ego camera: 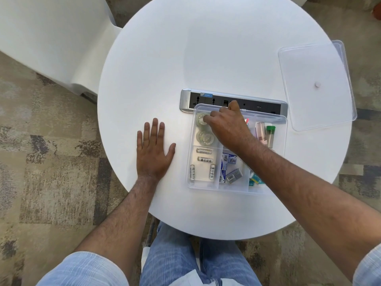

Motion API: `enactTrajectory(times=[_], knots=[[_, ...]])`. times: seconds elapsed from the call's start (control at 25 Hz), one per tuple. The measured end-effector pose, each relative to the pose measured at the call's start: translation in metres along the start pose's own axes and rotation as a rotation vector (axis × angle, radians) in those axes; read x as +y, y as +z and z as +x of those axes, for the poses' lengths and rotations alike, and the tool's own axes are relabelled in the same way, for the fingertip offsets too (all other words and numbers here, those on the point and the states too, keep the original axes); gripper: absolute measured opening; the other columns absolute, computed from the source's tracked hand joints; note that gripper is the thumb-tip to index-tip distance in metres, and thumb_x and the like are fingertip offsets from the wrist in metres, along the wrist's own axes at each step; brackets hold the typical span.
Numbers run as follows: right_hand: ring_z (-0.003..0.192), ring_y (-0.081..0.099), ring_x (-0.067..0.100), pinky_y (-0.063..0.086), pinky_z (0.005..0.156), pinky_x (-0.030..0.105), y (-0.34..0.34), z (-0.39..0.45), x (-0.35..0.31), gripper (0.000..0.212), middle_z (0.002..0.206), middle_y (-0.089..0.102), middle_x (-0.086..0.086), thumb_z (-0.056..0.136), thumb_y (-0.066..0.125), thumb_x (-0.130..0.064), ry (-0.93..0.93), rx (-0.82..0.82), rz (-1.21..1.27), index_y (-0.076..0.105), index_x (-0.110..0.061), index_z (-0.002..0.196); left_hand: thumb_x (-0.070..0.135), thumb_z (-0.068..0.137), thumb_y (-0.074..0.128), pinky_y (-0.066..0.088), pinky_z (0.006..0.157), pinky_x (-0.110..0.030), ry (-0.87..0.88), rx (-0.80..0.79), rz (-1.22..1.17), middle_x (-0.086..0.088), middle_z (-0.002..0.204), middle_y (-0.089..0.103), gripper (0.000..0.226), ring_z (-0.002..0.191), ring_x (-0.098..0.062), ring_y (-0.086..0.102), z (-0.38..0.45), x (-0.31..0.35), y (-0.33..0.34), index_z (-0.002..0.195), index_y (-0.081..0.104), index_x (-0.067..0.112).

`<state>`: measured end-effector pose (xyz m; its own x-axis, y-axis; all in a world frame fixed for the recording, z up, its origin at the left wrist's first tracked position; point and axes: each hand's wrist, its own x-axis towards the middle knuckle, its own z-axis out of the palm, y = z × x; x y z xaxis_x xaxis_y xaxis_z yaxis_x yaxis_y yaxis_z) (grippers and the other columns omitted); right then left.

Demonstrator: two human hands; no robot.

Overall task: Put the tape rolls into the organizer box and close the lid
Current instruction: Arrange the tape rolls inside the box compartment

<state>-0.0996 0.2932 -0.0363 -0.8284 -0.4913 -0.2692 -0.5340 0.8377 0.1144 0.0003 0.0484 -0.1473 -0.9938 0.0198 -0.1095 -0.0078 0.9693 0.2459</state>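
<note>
The clear organizer box (pixel 190 153) sits open on the round white table (pixel 206 58). In its far-left compartment lie clear tape rolls: one at the back (pixel 199 119), two more just in front of it (pixel 204 137). My right hand (pixel 228 125) reaches into that compartment from the right, its fingertips on the back tape roll. My left hand (pixel 153 150) lies flat and open on the table, left of the box. The clear lid (pixel 315 83) rests at the table's right edge, partly overhanging it.
Several batteries (pixel 203 162) fill the near-left compartment, and small boxes (pixel 231 168), tubes and a green-capped vial (pixel 270 134) fill the others. A grey power-socket strip (pixel 206 100) is set into the table just behind the box. A white chair (pixel 51 38) stands far left.
</note>
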Motion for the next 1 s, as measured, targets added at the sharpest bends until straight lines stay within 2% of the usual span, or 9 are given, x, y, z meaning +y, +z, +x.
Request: enactTrajectory(times=[0.08, 0.16, 0.24, 0.36, 0.44, 0.64, 0.72, 0.88, 1.0], knots=[[0.059, 0.048, 0.022, 0.038, 0.084, 0.043, -0.003, -0.004, -0.001, 0.041, 0.063, 0.058, -0.003, 0.07, 0.083, -0.002, 0.025, 0.017, 0.02, 0.062, -0.017, 0.102, 0.054, 0.105, 0.037, 0.008, 0.134, -0.051, -0.002, -0.002, -0.001, -0.002, 0.178, 0.004, 0.078, 0.166, -0.025, 0.002, -0.001, 0.0, 0.0, 0.169, 0.011, 0.019], [0.06, 0.045, 0.022, 0.037, 0.085, 0.043, -0.004, -0.005, -0.005, 0.042, 0.061, 0.053, -0.004, 0.072, 0.078, 0.001, 0.045, -0.012, 0.029, 0.058, -0.017, 0.104, 0.054, 0.105, 0.037, 0.007, 0.134, -0.051, -0.002, -0.002, -0.003, -0.002, 0.178, 0.005, 0.077, 0.166, -0.025, 0.003, 0.0, 0.0, -0.001, 0.169, 0.011, 0.019], [0.066, 0.052, 0.023, 0.036, 0.088, 0.043, -0.002, -0.004, -0.008, 0.037, 0.066, 0.064, -0.005, 0.078, 0.074, -0.003, 0.073, -0.032, 0.052, 0.058, -0.018, 0.107, 0.054, 0.105, 0.036, 0.008, 0.134, -0.051, 0.0, -0.002, -0.002, -0.002, 0.178, 0.005, 0.077, 0.166, -0.026, 0.003, 0.0, 0.001, -0.001, 0.169, 0.011, 0.019], [0.08, 0.067, 0.025, 0.035, 0.092, 0.046, 0.002, -0.002, -0.008, 0.032, 0.077, 0.075, -0.002, 0.084, 0.076, -0.019, 0.137, -0.033, 0.089, 0.061, -0.022, 0.112, 0.054, 0.105, 0.036, 0.008, 0.134, -0.051, -0.001, -0.001, 0.001, -0.003, 0.178, 0.005, 0.077, 0.166, -0.026, 0.003, 0.0, 0.001, -0.002, 0.169, 0.011, 0.018], [0.081, 0.069, 0.026, 0.035, 0.093, 0.047, 0.006, -0.003, -0.009, 0.032, 0.077, 0.077, 0.0, 0.086, 0.075, -0.023, 0.163, -0.011, 0.133, 0.06, -0.022, 0.115, 0.054, 0.105, 0.036, 0.008, 0.134, -0.051, -0.001, -0.002, 0.001, -0.003, 0.178, 0.005, 0.077, 0.166, -0.026, 0.004, 0.0, 0.001, -0.002, 0.169, 0.012, 0.018], [0.076, 0.063, 0.027, 0.034, 0.091, 0.047, 0.014, -0.006, -0.026, 0.036, 0.073, 0.073, -0.001, 0.09, 0.065, -0.017, 0.191, -0.023, 0.269, 0.051, -0.02, 0.123, 0.054, 0.105, 0.036, 0.01, 0.133, -0.052, -0.003, -0.005, 0.001, -0.003, 0.178, 0.005, 0.077, 0.166, -0.026, 0.003, 0.0, 0.001, -0.002, 0.169, 0.011, 0.019], [0.084, 0.064, 0.029, 0.031, 0.09, 0.047, 0.017, -0.009, -0.029, 0.038, 0.08, 0.073, 0.0, 0.091, 0.062, -0.016, 0.237, -0.025, 0.344, 0.052, -0.018, 0.127, 0.054, 0.105, 0.036, 0.01, 0.133, -0.052, -0.004, -0.007, 0.0, -0.002, 0.178, 0.004, 0.077, 0.166, -0.026, 0.003, -0.001, 0.001, -0.001, 0.169, 0.01, 0.019], [0.103, 0.06, 0.028, 0.024, 0.089, 0.041, 0.022, -0.018, -0.032, 0.043, 0.108, 0.072, 0.002, 0.091, 0.063, -0.013, 0.314, -0.026, 0.535, 0.051, -0.017, 0.133, 0.054, 0.105, 0.035, 0.009, 0.133, -0.051, 0.001, -0.003, -0.002, -0.002, 0.178, 0.004, 0.077, 0.166, -0.025, 0.002, -0.001, 0.001, -0.001, 0.169, 0.01, 0.019], [0.102, 0.057, 0.026, 0.017, 0.086, 0.038, 0.024, -0.025, -0.034, 0.048, 0.105, 0.069, 0.002, 0.089, 0.062, -0.005, 0.311, -0.027, 0.556, 0.051, -0.017, 0.134, 0.055, 0.105, 0.034, 0.009, 0.134, -0.051, 0.002, 0.003, -0.003, -0.002, 0.178, 0.004, 0.077, 0.166, -0.025, 0.003, -0.001, 0.001, 0.0, 0.169, 0.01, 0.019]])
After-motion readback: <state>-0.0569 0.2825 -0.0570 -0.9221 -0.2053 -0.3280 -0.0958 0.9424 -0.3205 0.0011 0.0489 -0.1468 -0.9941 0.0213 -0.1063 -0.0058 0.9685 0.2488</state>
